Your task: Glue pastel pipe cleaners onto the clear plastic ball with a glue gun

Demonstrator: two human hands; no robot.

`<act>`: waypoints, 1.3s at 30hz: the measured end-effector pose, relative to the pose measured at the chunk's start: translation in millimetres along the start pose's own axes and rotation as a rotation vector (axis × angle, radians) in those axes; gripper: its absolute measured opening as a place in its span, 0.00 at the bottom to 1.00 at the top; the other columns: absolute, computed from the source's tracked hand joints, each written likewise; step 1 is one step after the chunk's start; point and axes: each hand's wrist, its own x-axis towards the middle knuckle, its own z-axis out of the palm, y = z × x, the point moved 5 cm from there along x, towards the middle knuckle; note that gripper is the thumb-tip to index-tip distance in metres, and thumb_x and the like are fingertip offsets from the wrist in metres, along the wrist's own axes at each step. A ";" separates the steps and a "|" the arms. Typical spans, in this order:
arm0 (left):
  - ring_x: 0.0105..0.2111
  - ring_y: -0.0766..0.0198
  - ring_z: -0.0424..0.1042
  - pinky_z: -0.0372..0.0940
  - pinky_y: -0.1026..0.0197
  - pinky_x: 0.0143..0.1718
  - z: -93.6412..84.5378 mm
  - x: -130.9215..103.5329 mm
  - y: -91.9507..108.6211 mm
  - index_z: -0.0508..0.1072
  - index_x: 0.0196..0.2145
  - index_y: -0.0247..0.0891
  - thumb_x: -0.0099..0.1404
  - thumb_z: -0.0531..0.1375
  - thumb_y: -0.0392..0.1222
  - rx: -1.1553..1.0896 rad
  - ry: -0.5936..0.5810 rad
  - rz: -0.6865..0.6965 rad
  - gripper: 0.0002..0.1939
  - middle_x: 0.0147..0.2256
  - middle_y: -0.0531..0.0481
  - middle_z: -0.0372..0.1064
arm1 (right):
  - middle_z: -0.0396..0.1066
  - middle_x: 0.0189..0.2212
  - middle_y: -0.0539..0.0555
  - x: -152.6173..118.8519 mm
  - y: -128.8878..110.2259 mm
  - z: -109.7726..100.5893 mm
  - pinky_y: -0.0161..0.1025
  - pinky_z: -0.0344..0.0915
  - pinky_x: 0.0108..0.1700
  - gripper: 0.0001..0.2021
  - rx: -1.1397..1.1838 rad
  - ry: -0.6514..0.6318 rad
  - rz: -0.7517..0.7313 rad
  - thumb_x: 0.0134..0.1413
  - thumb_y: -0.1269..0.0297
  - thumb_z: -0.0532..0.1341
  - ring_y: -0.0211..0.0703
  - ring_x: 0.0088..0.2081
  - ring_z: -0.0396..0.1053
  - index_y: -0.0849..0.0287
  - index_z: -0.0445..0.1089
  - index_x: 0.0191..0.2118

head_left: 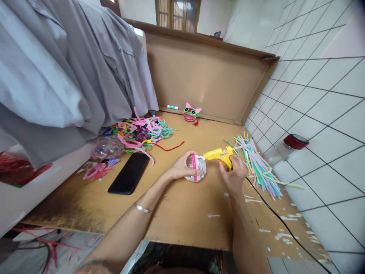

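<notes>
Near the middle of the table, my left hand [182,166] is wrapped round a clear, ball-like plastic piece [201,171] with a pink band and a pale fuzzy trim on top. My right hand [234,173] grips the handle of a yellow hot glue gun [218,153]. Its nozzle points left, at the trimmed upper edge of the clear piece; whether the two touch I cannot tell. A black cord runs from beside my right hand to the lower right.
Pipe cleaners lie in a bundle [261,167] at right and a tangled pile [148,127] at left, by a black phone [129,173]. A colourful face-like craft [191,112] and a marker [172,107] are near the cardboard wall [205,72]. A red-lidded jar [285,146] stands beside the tiles.
</notes>
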 end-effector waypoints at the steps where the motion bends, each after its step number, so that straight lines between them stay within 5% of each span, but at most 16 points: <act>1: 0.34 0.64 0.67 0.64 0.63 0.36 0.1 0.2 -0.5 0.64 0.49 0.39 0.46 0.71 0.47 0.002 -0.002 0.003 0.34 0.35 0.54 0.66 | 0.69 0.35 0.55 0.0 0.0 0.4 0.42 0.67 0.40 0.10 0.007 -0.008 -0.005 0.56 0.61 0.61 0.46 0.37 0.69 0.58 0.68 0.42; 39: 0.34 0.64 0.66 0.63 0.64 0.35 0.1 -0.1 -0.1 0.65 0.49 0.39 0.45 0.72 0.48 0.009 0.008 0.018 0.35 0.35 0.54 0.66 | 0.71 0.34 0.54 5.4 1.7 -3.6 0.42 0.70 0.38 0.09 0.076 0.014 0.022 0.54 0.60 0.63 0.45 0.35 0.71 0.57 0.69 0.38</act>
